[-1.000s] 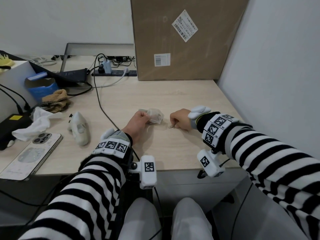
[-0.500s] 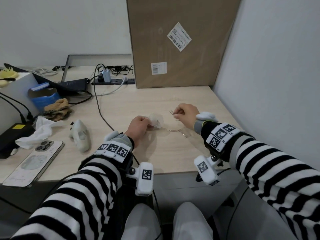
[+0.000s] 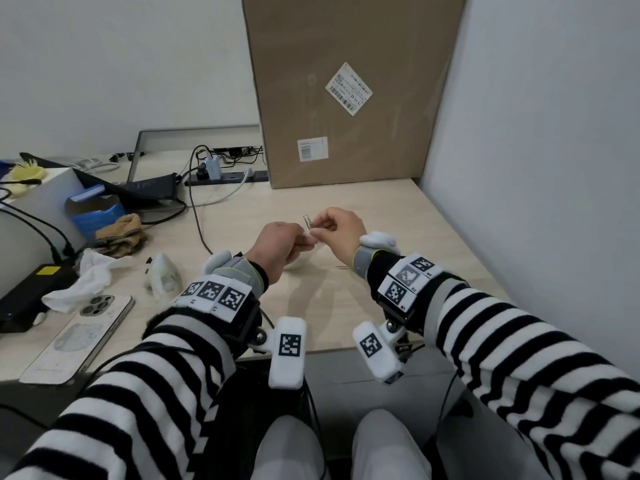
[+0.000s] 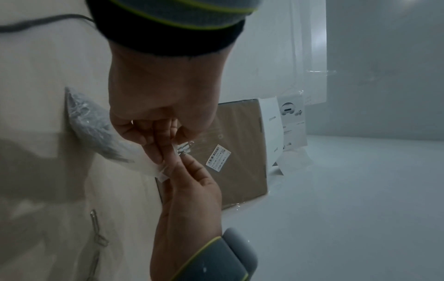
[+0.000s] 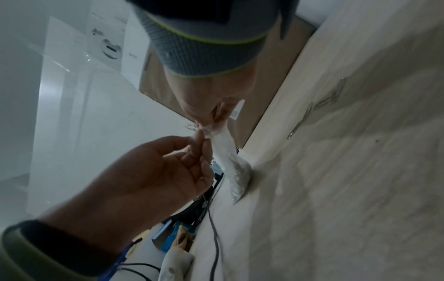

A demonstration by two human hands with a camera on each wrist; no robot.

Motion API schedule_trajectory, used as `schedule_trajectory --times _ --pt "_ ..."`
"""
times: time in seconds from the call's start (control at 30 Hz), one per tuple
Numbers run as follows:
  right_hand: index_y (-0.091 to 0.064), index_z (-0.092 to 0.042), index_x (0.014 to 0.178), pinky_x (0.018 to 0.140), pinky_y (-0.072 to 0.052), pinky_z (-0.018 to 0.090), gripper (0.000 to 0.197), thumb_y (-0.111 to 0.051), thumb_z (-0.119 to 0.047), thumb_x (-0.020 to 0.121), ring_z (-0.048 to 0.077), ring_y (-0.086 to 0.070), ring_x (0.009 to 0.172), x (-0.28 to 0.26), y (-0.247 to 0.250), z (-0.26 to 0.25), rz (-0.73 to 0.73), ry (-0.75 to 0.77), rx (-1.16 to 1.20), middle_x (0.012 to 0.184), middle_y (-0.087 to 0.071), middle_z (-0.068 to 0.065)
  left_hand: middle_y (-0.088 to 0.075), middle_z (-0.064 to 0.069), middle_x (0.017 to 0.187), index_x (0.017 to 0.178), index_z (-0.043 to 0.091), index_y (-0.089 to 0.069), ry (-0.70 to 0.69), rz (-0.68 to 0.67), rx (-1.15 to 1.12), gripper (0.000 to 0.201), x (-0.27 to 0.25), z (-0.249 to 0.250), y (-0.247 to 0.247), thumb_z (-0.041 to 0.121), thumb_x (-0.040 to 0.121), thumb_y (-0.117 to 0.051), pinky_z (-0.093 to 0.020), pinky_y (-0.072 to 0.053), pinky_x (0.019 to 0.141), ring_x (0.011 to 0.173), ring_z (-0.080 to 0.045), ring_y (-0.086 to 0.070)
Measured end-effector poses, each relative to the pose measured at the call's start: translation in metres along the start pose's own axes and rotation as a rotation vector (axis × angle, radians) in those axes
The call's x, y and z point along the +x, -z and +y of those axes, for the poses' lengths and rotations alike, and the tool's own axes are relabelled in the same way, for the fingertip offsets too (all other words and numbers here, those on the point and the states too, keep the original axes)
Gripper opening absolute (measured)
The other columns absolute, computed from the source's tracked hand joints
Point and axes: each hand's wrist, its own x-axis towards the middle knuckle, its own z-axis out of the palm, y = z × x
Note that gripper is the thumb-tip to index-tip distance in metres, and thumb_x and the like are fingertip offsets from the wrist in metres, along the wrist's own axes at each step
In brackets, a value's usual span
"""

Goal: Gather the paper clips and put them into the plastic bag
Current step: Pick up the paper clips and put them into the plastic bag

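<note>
My left hand (image 3: 309,240) pinches the top edge of a small clear plastic bag (image 3: 300,263), which hangs down to the desk with several clips inside. In the left wrist view the bag (image 4: 91,121) trails to the left of that hand (image 4: 165,152). My right hand (image 3: 313,232) pinches a metal paper clip (image 3: 307,221) right at the bag's mouth; the right wrist view shows this clip (image 5: 191,126) sticking out from the fingers. Loose paper clips (image 3: 343,268) lie on the desk under my right wrist, also seen as clips (image 5: 329,98) and clips (image 4: 97,228).
A tall cardboard box (image 3: 346,91) leans on the wall behind the hands. A grey cable (image 3: 197,216) runs down the desk to the left. Further left lie a white device (image 3: 162,275), a phone (image 3: 79,334), a crumpled tissue (image 3: 83,282) and a blue box (image 3: 93,216).
My right hand picked a clip off the desk and carried it up to the bag's mouth. My left hand lifted the bag's top, so both hands now meet above the desk.
</note>
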Motion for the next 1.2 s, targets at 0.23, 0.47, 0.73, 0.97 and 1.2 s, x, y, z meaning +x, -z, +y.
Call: schedule_trajectory --times 0.23,0.47,0.73,0.97,1.2 --pt "-0.071 -0.012 0.099 0.073 -0.043 0.014 0.016 -0.06 -0.018 0.089 0.01 -0.058 0.086 -0.003 0.023 -0.018 -0.039 0.154 -0.221 0.098 -0.072 0.001 -0.067 0.003 0.05 0.078 0.011 -0.051 -0.011 -0.014 0.032 0.019 -0.002 0.023 0.002 0.007 0.094 -0.04 -0.021 -0.035 0.056 0.07 -0.014 -0.062" --pt "-0.074 -0.006 0.075 0.086 -0.057 0.04 0.021 -0.062 -0.023 0.079 0.028 -0.071 0.086 0.019 0.042 -0.058 -0.112 -0.173 -0.26 0.085 -0.076 0.01 -0.066 0.004 0.048 0.074 0.014 -0.049 -0.13 -0.028 0.23 0.021 0.001 0.07 0.005 0.006 0.092 -0.042 -0.022 -0.036 0.055 0.047 -0.002 -0.063" --pt "-0.063 -0.017 0.062 0.072 -0.055 0.033 0.018 -0.057 -0.019 0.079 0.021 -0.064 0.071 0.025 0.058 -0.084 -0.008 -0.088 -0.244 0.079 -0.072 0.005 -0.063 -0.002 0.06 0.061 0.011 -0.052 -0.259 0.104 0.318 0.03 0.003 0.079 0.004 0.004 0.087 -0.037 -0.02 -0.033 0.05 0.055 -0.011 -0.058" --pt "-0.063 -0.014 0.08 0.062 -0.046 0.025 0.023 -0.051 -0.029 0.093 0.016 -0.063 0.069 0.012 0.067 -0.038 -0.183 -0.191 -0.26 0.08 -0.069 0.002 -0.065 -0.003 0.074 0.08 0.011 -0.05 -0.172 0.126 0.279 0.022 0.009 0.047 0.007 0.007 0.092 -0.032 -0.023 -0.039 0.057 0.065 -0.011 -0.06" --pt "-0.06 -0.006 0.092 0.065 -0.052 0.026 0.01 -0.062 -0.015 0.089 0.023 -0.066 0.081 -0.011 0.092 0.018 -0.425 -0.45 -0.511 0.089 -0.066 0.009 -0.064 -0.009 0.075 0.072 0.008 -0.049 -0.072 0.05 0.327 0.028 0.011 -0.007 0.009 0.006 0.096 -0.034 -0.01 -0.039 0.037 0.047 -0.006 -0.059"
